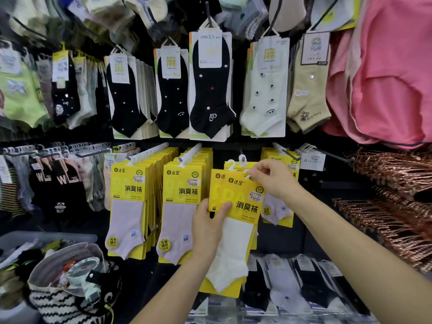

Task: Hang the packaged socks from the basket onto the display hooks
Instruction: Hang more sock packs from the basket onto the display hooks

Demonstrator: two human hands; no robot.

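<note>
Head view: a sock display wall, both arms reaching in from below.
Packs: a small stack of yellow cards held in front of the gap between the second row and the right row. The front one is tilted and carries a white sock.
Left hand: grips the stack at its left edge, thumb pressed flat on the front card, the other fingers curled behind it and out of sight.
Right hand: at the top right corner of the front pack, thumb and forefinger pinching its white tab, the remaining fingers curled in.
Tabs: two more white plastic hooks stand up above the rear packs, just left of the right hand. Whether either sits on a peg cannot be told.
Pegs: long rods sticking out from the wall, the ones on the left loaded with packs.
First row: full of yellow packs with pale lilac socks, hanging straight.
Second row: the same packs, just left of the left hand.
Right row: the same packs, partly hidden behind the right wrist.
Upper tier: black dotted socks in the middle, cream ones to their right.
Pink cloth: hangs at the upper right.
Hangers: copper-coloured, bunched on the right.
Bag: striped, open, at lower left, small items inside.
</note>
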